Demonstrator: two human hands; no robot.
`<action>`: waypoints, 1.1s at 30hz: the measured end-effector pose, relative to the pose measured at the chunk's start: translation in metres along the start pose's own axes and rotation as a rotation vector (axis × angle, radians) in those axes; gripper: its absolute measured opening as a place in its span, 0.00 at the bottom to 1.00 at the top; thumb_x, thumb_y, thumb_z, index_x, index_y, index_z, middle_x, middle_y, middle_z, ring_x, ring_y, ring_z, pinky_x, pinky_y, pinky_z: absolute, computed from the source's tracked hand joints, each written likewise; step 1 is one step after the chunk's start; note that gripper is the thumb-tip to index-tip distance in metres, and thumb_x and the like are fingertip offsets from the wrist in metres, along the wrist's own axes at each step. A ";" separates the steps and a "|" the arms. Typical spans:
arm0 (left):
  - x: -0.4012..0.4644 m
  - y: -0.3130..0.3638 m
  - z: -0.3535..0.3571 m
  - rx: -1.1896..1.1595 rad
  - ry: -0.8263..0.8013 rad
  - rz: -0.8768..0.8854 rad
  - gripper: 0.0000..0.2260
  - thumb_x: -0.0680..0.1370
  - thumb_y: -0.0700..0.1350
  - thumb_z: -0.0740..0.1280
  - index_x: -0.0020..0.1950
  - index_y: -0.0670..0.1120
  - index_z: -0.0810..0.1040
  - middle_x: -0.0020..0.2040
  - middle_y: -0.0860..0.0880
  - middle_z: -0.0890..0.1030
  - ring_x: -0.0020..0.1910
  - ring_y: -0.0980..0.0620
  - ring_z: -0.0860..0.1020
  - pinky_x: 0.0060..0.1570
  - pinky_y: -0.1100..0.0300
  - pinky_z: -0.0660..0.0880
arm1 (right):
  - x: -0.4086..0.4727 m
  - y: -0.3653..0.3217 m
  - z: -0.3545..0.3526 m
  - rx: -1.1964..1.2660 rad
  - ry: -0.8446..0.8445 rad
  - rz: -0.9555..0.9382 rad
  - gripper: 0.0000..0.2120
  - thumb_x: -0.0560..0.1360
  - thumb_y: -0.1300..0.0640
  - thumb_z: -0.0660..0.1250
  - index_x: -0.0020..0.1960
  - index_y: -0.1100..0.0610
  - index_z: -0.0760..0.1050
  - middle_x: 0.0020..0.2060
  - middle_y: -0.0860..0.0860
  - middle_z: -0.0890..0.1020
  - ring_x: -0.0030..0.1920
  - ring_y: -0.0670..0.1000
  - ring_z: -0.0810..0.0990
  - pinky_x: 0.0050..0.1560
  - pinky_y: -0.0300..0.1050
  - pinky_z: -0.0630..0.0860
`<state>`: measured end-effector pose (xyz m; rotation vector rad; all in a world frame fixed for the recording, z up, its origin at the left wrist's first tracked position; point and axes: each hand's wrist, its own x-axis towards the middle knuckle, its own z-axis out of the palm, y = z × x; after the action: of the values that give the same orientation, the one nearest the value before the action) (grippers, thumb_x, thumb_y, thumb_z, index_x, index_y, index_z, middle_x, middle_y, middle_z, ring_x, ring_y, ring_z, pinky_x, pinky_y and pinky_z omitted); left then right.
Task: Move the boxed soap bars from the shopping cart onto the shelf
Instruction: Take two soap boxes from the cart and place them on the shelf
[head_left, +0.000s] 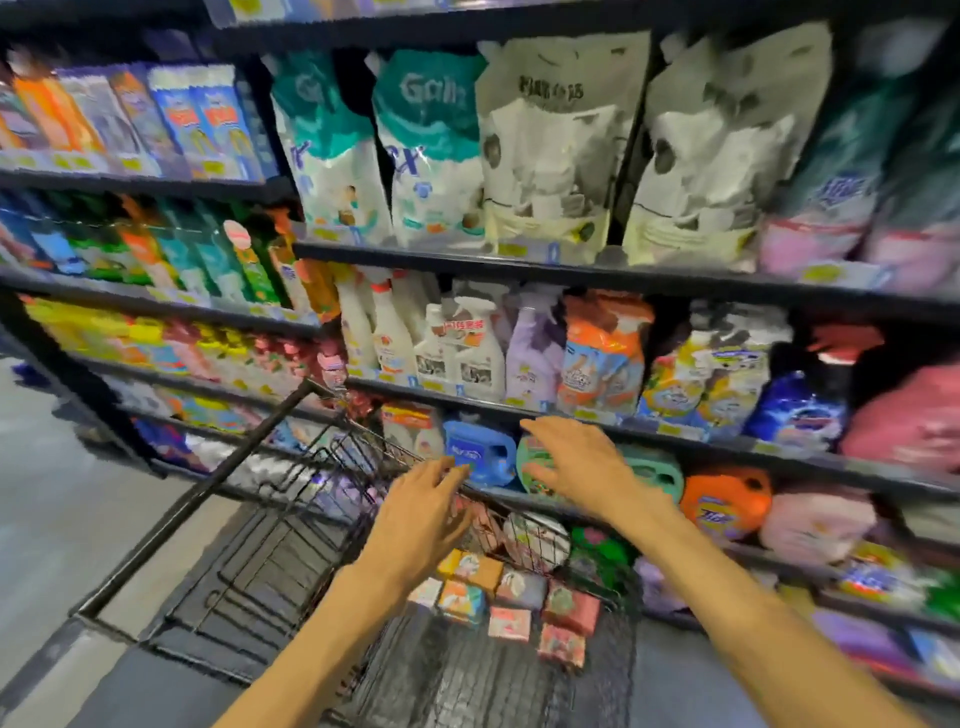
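Several small boxed soap bars (511, 597), in pink, orange and pale colours, lie loose in the black wire shopping cart (270, 561) at the lower middle. Both my hands hover above the cart, empty. My left hand (423, 512) has relaxed, spread fingers just above and to the left of the soap boxes. Higher and to the right, my right hand (574, 462) is spread with straight fingers in front of the shelf (675, 434) that holds jugs. The picture is blurred by motion.
Dark shelving fills the view ahead, packed with refill pouches (545, 150), spray bottles (462, 343) and detergent jugs (724, 501). The blue jug (475, 454) stands behind my hands. The grey aisle floor (62, 493) lies to the left of the cart.
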<state>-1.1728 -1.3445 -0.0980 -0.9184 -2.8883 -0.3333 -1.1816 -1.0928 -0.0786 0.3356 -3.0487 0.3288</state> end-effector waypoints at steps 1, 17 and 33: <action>0.011 -0.002 0.009 -0.017 -0.020 0.031 0.24 0.79 0.55 0.65 0.73 0.48 0.69 0.69 0.45 0.74 0.66 0.41 0.72 0.60 0.46 0.75 | -0.003 0.010 0.004 0.007 0.010 0.047 0.30 0.79 0.42 0.64 0.77 0.52 0.62 0.71 0.52 0.71 0.69 0.56 0.72 0.64 0.54 0.70; 0.054 -0.038 0.243 -0.179 -0.601 0.215 0.19 0.82 0.54 0.60 0.71 0.50 0.70 0.67 0.49 0.72 0.64 0.45 0.73 0.59 0.49 0.74 | -0.082 0.059 0.192 0.200 -0.160 0.548 0.27 0.75 0.42 0.63 0.68 0.55 0.74 0.55 0.54 0.81 0.54 0.59 0.81 0.53 0.54 0.79; 0.011 -0.079 0.494 0.143 -0.735 0.184 0.26 0.68 0.41 0.75 0.66 0.46 0.76 0.64 0.45 0.77 0.65 0.42 0.71 0.64 0.48 0.70 | -0.121 0.046 0.425 0.293 -0.416 0.756 0.23 0.79 0.45 0.65 0.71 0.51 0.70 0.63 0.49 0.78 0.58 0.52 0.80 0.53 0.46 0.77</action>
<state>-1.2387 -1.2858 -0.5902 -1.5248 -3.3356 0.2943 -1.0876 -1.1157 -0.5124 -0.8778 -3.3912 0.8286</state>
